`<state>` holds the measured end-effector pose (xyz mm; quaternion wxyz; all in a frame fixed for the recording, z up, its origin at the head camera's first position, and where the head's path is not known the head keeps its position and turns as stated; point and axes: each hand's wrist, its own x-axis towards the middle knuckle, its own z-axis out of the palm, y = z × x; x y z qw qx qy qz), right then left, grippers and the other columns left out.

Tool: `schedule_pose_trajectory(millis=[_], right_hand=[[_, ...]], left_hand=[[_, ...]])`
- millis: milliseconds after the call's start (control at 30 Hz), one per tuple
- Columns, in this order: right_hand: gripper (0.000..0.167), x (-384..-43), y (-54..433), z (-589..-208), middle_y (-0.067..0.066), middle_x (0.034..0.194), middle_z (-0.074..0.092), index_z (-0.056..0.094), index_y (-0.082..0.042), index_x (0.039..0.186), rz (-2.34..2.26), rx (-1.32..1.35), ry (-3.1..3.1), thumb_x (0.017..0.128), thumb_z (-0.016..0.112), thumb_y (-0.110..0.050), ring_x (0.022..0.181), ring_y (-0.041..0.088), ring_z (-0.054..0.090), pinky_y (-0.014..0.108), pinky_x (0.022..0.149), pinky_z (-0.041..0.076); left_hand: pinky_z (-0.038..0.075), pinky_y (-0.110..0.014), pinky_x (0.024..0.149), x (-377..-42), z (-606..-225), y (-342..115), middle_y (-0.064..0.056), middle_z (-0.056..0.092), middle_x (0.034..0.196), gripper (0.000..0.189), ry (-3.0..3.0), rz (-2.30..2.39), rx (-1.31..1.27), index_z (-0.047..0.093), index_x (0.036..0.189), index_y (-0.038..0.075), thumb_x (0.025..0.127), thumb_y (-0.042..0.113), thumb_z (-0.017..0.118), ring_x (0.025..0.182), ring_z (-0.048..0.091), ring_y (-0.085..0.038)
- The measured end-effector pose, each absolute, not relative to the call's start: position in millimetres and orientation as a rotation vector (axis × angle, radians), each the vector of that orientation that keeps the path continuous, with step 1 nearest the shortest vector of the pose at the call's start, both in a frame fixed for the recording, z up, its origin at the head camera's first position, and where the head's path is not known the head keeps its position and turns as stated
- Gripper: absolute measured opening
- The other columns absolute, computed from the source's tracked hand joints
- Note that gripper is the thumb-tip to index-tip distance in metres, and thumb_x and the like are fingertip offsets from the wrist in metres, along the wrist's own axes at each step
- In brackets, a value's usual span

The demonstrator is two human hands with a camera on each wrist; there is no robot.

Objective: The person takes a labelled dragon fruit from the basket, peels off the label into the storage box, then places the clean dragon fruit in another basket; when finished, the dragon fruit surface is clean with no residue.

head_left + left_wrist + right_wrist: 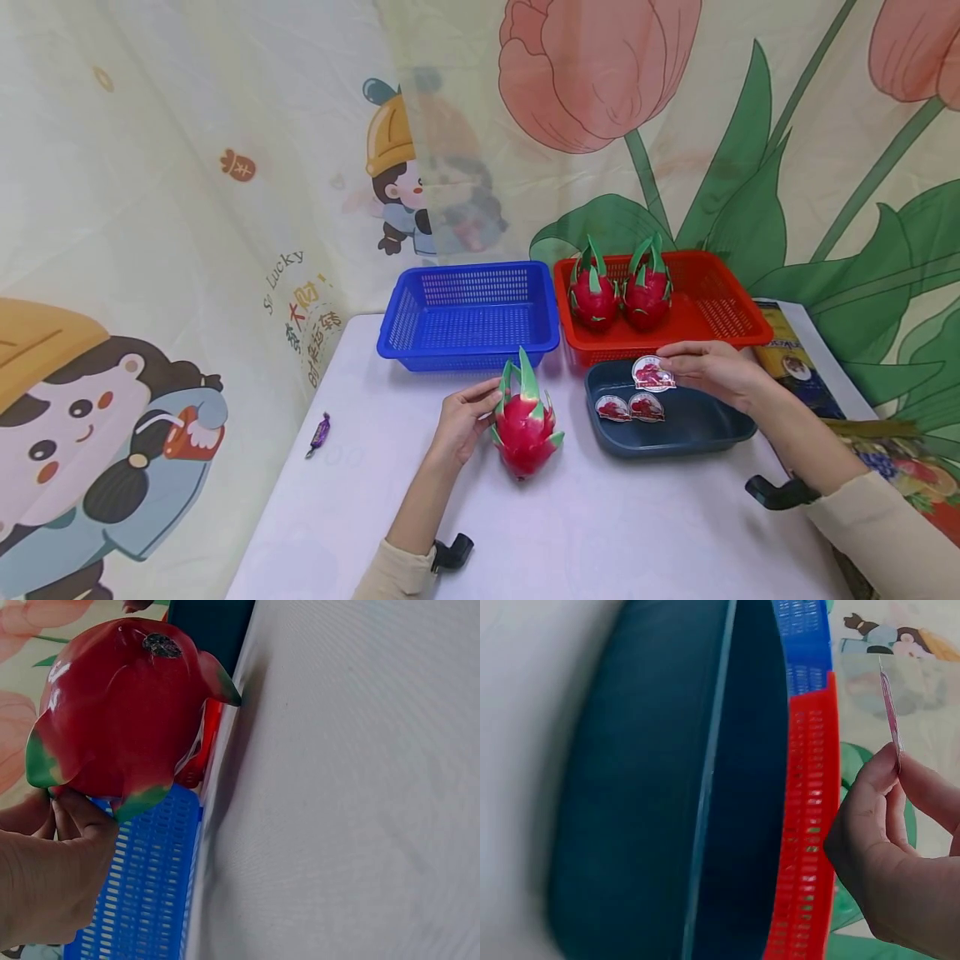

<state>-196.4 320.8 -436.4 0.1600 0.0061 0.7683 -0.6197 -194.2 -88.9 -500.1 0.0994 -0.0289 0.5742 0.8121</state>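
A red dragon fruit (pixel 525 433) with green leaf tips is in front of me, its leafy end pointing away. My left hand (pixel 467 417) pinches it at its left side; in the left wrist view the fingertips (pixel 71 806) are at a green leaf. Over the dark blue tray (pixel 675 454), my right hand (pixel 708 371) pinches a round-topped sticker (pixel 652 374) printed with dragon fruit. The right wrist view has that sticker (pixel 890 709) edge-on between thumb and fingers. Two similar stickers (pixel 630 407) lie side by side in the tray.
Behind the tray, a red basket (pixel 720 300) holds two dragon fruits (pixel 621 296). To its left stands a blue basket (pixel 468 354). A purple-wrapped candy (pixel 319 434) lies at the left of the white table (pixel 352 517). Printed packaging (pixel 802 358) is at the right edge.
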Motion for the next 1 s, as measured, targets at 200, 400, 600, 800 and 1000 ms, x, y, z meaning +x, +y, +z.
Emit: schedule_pose_trajectory(millis=[200,400,600,800,1000], right_hand=[[0.049,-198.4,331.3,-443.6,-0.011,0.112,0.069,0.059,0.002,0.144,-1.77,0.07,2.167,0.102,0.069,-0.022,0.102,0.009,0.069,0.031,0.096,0.059],[0.05,-203.6,343.0,-448.7,0.008,0.122,0.072,0.048,0.011,0.147,-1.672,0.078,2.232,0.106,0.06,-0.015,0.101,0.01,0.071,0.043,0.101,0.057],[0.047,-209.7,351.6,-454.6,0.024,0.124,0.071,0.051,0.014,0.143,-1.51,0.082,2.373,0.106,0.058,-0.013,0.103,0.021,0.072,0.056,0.103,0.052],[0.042,-212.8,353.6,-463.8,0.027,0.121,0.07,0.058,0.015,0.135,-1.441,0.1,2.463,0.102,0.064,-0.01,0.1,0.025,0.072,0.054,0.097,0.057],[0.037,-214.0,349.1,-468.5,0.032,0.121,0.067,0.061,0.016,0.129,-1.347,0.106,2.513,0.101,0.064,-0.007,0.098,0.028,0.07,0.047,0.09,0.062]], left_hand=[[0.06,-0.024,0.078,-193.3,-501.0,-89.0,-0.02,0.073,0.122,0.037,1.684,2.393,-0.109,0.067,0.132,-0.007,0.096,-0.002,0.07,0.103,0.073,-0.019],[0.06,-0.025,0.081,-193.7,-502.2,-88.9,-0.019,0.073,0.122,0.037,1.683,2.388,-0.096,0.066,0.133,-0.007,0.097,-0.001,0.069,0.103,0.072,-0.018],[0.06,-0.025,0.08,-195.8,-503.1,-89.7,-0.009,0.076,0.113,0.037,1.678,2.383,-0.093,0.066,0.134,-0.007,0.098,0.0,0.069,0.1,0.072,-0.015],[0.06,-0.024,0.08,-196.2,-501.5,-90.6,-0.009,0.076,0.113,0.037,1.662,2.386,-0.094,0.065,0.134,-0.007,0.098,-0.001,0.068,0.099,0.072,-0.015],[0.06,-0.024,0.08,-196.4,-500.4,-91.2,-0.007,0.076,0.11,0.037,1.664,2.383,-0.099,0.065,0.134,-0.008,0.098,-0.002,0.066,0.099,0.072,-0.014]])
